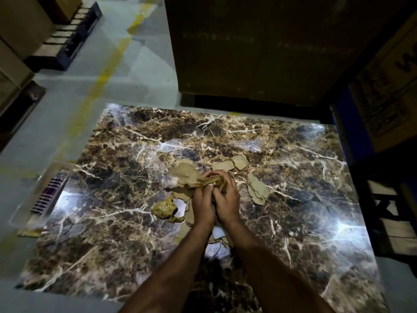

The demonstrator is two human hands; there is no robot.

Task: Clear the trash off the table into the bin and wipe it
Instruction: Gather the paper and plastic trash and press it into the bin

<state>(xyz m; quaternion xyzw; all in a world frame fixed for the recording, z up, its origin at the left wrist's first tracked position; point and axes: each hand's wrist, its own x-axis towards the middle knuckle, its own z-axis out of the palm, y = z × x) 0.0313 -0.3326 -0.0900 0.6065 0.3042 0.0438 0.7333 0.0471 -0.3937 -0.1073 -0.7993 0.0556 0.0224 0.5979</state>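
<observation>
Hands meet over the middle of the marble-patterned table (293,199), side by side and touching. The left hand (203,199) and the right hand (226,195) both curl their fingers round a crumpled wad of yellowish wrapper (217,180) — the wad sits pinched between the fingertips of the two hands, just above the tabletop.

Torn cardboard scraps lie scattered round the hands. A large crumpled brown piece (184,175) spreads out to the left of the fingers and reaches under them. Two small flat pieces (240,161) lie just beyond the hands, and a longer ragged strip (257,192) lies to the right, near but apart from the right hand. A second yellowish crumpled ball (163,208) rests on the table left of the left wrist, with a small bit of the same stuff just beside it. More brown scraps and something white (218,231) show between and under the forearms — what the white thing is cannot be told.

Off the table's left edge stands a clear-walled container (48,195) on the grey floor (135,75). A big dark cardboard box (248,46) stands beyond the far edge.
</observation>
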